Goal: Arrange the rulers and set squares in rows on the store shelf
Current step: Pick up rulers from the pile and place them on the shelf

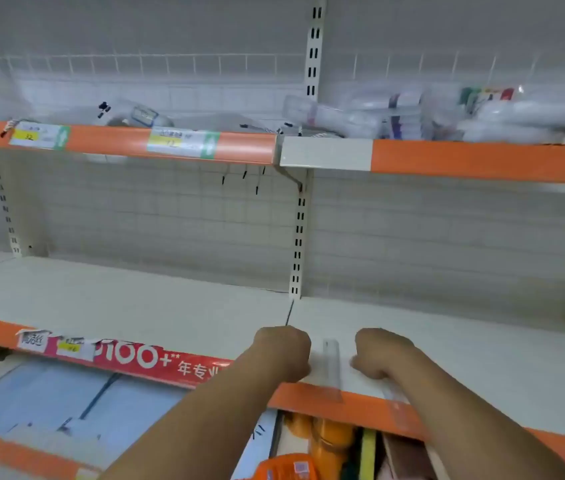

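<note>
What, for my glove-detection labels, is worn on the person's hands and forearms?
Nothing shows: the left hand and right hand are ungloved, and both forearms are bare to the frame's edge, with no sleeve, watch or bracelet. Blur hides any rings.
</note>
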A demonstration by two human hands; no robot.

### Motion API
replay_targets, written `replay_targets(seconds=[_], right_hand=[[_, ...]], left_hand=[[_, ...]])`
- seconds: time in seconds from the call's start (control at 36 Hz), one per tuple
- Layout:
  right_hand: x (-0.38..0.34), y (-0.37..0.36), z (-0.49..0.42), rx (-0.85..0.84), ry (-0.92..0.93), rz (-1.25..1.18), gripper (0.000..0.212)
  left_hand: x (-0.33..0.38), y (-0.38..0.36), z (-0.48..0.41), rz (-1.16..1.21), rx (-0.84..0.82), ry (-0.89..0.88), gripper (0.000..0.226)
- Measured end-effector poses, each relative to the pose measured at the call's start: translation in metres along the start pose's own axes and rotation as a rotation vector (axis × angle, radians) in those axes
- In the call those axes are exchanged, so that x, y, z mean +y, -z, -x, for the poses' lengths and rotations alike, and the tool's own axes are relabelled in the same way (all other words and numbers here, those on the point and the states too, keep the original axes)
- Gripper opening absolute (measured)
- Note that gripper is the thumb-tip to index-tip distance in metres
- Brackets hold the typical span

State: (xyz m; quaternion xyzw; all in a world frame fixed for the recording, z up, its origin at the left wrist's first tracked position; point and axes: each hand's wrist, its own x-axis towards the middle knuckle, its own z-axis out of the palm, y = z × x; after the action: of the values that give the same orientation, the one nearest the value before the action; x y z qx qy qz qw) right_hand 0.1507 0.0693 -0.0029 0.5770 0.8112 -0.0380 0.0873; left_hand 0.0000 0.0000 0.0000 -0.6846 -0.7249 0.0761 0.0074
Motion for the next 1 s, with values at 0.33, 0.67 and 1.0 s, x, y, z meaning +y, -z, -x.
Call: replay_targets(seconds=[0.33, 0.67, 1.0], right_hand=[[0.044, -0.028, 0.011, 0.068, -0.111, -0.175, 0.025], [0.042, -0.037, 0.003, 0.097, -0.117, -0.245, 0.043], [0.04, -0.038, 0.002, 0.125, -0.077, -0.274, 0.027]], left_hand=[[0.056, -0.016, -0.032, 0.11, -0.033, 0.088, 0.034], [0.066, -0.022, -0.044, 0.142, -0.085, 0.205, 0.04], [0.06, -0.023, -0.037, 0.198, 0.005, 0.246, 0.033]])
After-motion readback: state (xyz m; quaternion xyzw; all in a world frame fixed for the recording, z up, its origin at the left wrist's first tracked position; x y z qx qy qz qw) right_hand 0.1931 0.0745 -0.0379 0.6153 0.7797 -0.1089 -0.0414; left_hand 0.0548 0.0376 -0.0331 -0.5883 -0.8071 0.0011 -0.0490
